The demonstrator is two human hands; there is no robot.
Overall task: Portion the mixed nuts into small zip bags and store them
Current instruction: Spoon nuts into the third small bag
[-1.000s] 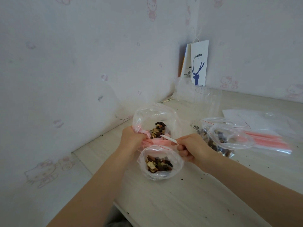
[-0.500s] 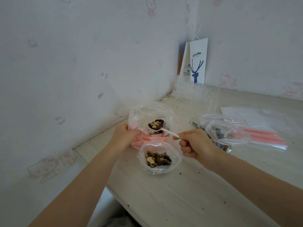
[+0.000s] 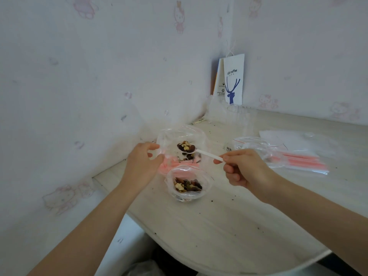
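Note:
A large clear bag of mixed nuts (image 3: 180, 136) stands open near the wall. My left hand (image 3: 142, 162) pinches its left rim. My right hand (image 3: 242, 169) pinches the handle of a white plastic spoon (image 3: 207, 155). The spoon's bowl is heaped with nuts (image 3: 186, 147) and hangs over the large bag's mouth. In front of it a small zip bag (image 3: 188, 183) sits open on the table with a layer of nuts inside.
A stack of flat zip bags with red strips (image 3: 298, 158) lies to the right, beside another clear bag (image 3: 253, 144). A white coffee paper bag (image 3: 233, 78) leans in the corner behind a clear plastic cup (image 3: 238, 118). The table's (image 3: 229, 226) rounded front edge is close to me.
The spoon has come up out of the large bag with a heap of nuts. My right hand has drawn back to the right, and my left hand has loosened from a bunched grip to a pinch.

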